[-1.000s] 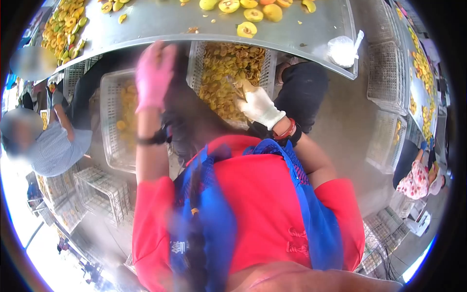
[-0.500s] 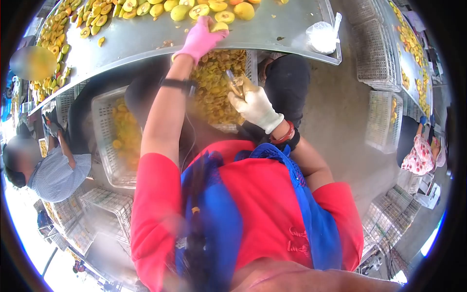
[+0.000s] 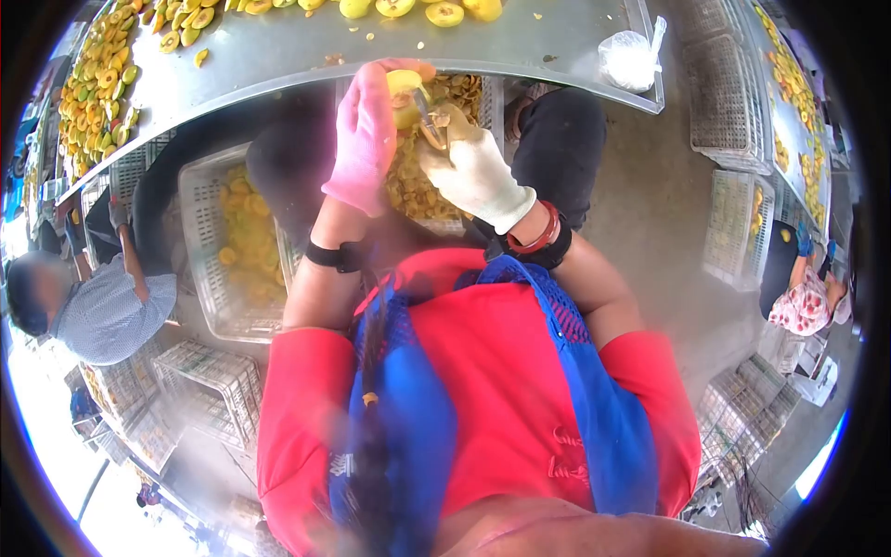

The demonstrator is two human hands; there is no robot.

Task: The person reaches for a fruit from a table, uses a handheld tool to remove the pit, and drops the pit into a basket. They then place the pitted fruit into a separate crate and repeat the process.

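Note:
In my left hand [image 3: 364, 139], gloved in pink, is a yellow fruit half [image 3: 405, 84], with the fingers closed around it. My right hand [image 3: 473, 176] wears a white glove and grips a small metal hand tool [image 3: 429, 119], whose tip meets the cut side of the fruit half. Its exact kind is hard to make out. Both hands are close together in front of the table's edge. Below them stands a crate full of yellow-brown fruit pieces [image 3: 408, 195], partly hidden by my hands.
Cut fruit halves [image 3: 444, 14] lie along the far side of the metal table [image 3: 278, 70]. A tied white plastic bag [image 3: 626, 63] sits near its right corner. A white crate [image 3: 209, 269] with yellow fruit stands left of my legs. Other people [image 3: 111, 316] sit at both sides.
My left hand has drawn back from the tabletop with the fruit half, down and toward me. The right hand has shifted slightly up and left, bringing the tool against the fruit.

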